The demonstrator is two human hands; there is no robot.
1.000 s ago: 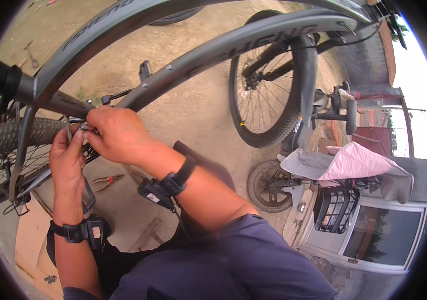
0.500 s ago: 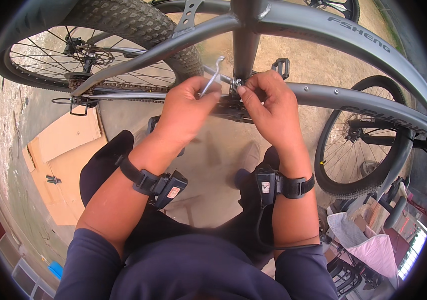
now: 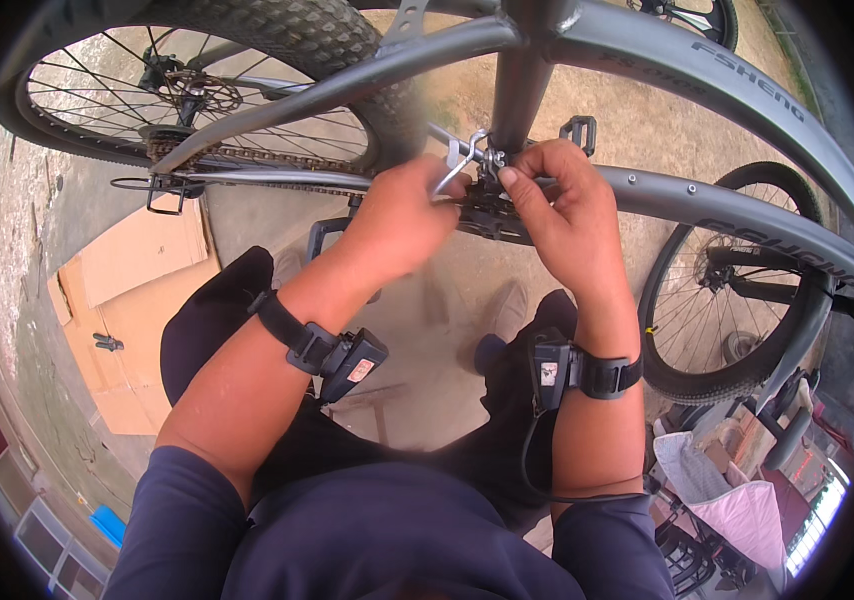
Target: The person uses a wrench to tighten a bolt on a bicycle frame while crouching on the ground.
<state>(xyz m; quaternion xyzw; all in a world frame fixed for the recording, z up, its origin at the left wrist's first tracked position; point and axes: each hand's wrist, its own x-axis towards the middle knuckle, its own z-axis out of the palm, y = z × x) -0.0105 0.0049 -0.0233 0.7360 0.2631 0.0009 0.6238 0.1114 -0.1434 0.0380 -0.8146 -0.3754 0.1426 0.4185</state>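
Hands meet at the crank (image 3: 492, 215) of an upturned grey bike, where seat tube (image 3: 522, 90) and down tube (image 3: 737, 215) join; that crank is the landmark for the rest. The left hand (image 3: 402, 215), just left of the crank, is closed around a bent silver key (image 3: 457, 165) whose short end points into the fitting above the crank. The right hand (image 3: 567, 210), just right of it, pinches narrow, fingertips (image 3: 509, 178) pressed on the small metal part at the key's tip; what exactly it nips is too small to tell.

To do this well, I judge the key should sit fully seated and square before any turn, the right hand steadying the fitting so the tool does not slip and round it. Short, even pulls suit better than one hard heave, since the tubes close in overhead and leave little swing.

Left of the crank run the chain (image 3: 247, 160) and rear wheel (image 3: 197, 90); a pedal (image 3: 332, 240) hangs just below-left, close to the left wrist. The front wheel (image 3: 727, 290) stands well right. Cardboard (image 3: 137, 290) lies on the ground far left, a small tool (image 3: 107, 342) on it. Both wrists carry black strapped devices. The seat tube and pedal crowd the key's arc most.
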